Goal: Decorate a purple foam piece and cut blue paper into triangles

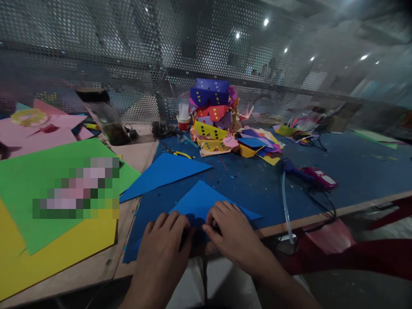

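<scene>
At the table's front edge lies a blue paper triangle [201, 199], its point facing away from me. My left hand [165, 240] is on its near left part, fingers curled down and thumb toward the middle. My right hand [230, 234] rests on the near right part, fingers bent and thumb close to the fingertips. Both hands grip the paper's near edge, which they partly hide. Just beyond, to the left, is a second blue paper triangle [167, 174]. Yellow-handled scissors [183, 154] lie partly behind it.
A glue gun [309, 174] with a glue stick and cable lies right. Stacked decorated paper shapes [212, 111] stand at the back beside a paper cup [183, 122]. Green [74, 161] and yellow sheets [80, 249] lie left, near a tilted jar [107, 118]. Perforated metal mesh [128, 56] rises behind.
</scene>
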The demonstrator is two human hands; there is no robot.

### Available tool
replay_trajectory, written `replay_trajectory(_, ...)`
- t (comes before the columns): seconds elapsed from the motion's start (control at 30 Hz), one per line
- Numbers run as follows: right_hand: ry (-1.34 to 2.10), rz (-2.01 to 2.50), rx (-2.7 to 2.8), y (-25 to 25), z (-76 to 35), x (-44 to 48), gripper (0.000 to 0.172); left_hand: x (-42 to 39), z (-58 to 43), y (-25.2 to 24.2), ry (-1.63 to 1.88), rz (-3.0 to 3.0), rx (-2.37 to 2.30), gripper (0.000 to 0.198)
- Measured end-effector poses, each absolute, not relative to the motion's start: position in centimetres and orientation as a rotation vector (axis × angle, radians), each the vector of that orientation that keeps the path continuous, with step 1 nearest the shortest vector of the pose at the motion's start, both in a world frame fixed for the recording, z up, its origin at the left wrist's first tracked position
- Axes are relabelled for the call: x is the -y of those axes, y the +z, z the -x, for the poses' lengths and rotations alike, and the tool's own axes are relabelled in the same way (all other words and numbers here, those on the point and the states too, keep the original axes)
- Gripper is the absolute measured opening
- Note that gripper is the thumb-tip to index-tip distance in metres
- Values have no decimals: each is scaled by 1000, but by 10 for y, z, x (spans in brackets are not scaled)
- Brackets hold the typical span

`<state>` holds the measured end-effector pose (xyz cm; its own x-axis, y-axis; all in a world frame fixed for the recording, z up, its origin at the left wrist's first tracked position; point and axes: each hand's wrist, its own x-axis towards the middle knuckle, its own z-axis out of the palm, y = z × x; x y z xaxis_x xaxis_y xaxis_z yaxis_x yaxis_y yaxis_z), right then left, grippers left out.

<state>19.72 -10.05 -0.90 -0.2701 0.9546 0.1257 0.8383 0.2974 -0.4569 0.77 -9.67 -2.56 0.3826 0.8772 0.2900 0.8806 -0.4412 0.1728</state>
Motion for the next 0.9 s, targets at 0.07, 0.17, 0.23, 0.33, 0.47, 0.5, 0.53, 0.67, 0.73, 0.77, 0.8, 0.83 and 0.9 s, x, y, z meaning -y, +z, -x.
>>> replay_trajectory(0.07,401,1614,2233,-9,-197,100,11,98,-12,-25,-519,2582,1632,15)
replay_trajectory(0.17,354,1610,2267,-9,-198,100,9,101,-16,-32,-651,2620,1492,20)
replay_trajectory(0.23,341,1605,2267,-10,-198,100,9,105,-17,-41,-806,2634,1378,24)
replay_trajectory(0.33,319,1613,2249,-11,-198,101,10,115,-15,-50,-962,2558,1268,25)
replay_trajectory(0.47,322,1615,2215,-11,-196,102,11,129,-14,-53,-972,2500,1237,29)
replay_trajectory(0.5,339,1613,2202,-10,-197,103,12,132,-14,-53,-981,2492,1249,30)
replay_trajectory(0.53,361,1608,2191,-10,-198,103,12,134,-14,-54,-994,2484,1256,31)
replay_trajectory(0.67,437,1571,2170,-5,-212,107,8,139,-15,-56,-986,2483,1259,36)
replay_trajectory(0.73,456,1566,2153,-3,-221,109,6,140,-15,-56,-959,2488,1254,39)
replay_trajectory(0.77,465,1563,2143,-3,-225,110,6,141,-16,-56,-939,2488,1256,39)
replay_trajectory(0.8,471,1557,2133,-3,-228,111,6,142,-16,-55,-918,2489,1258,39)
replay_trajectory(0.83,473,1548,2127,-4,-230,111,6,142,-17,-54,-896,2490,1261,38)
replay_trajectory(0.9,471,1529,2119,-5,-230,112,6,143,-20,-52,-866,2488,1277,39)
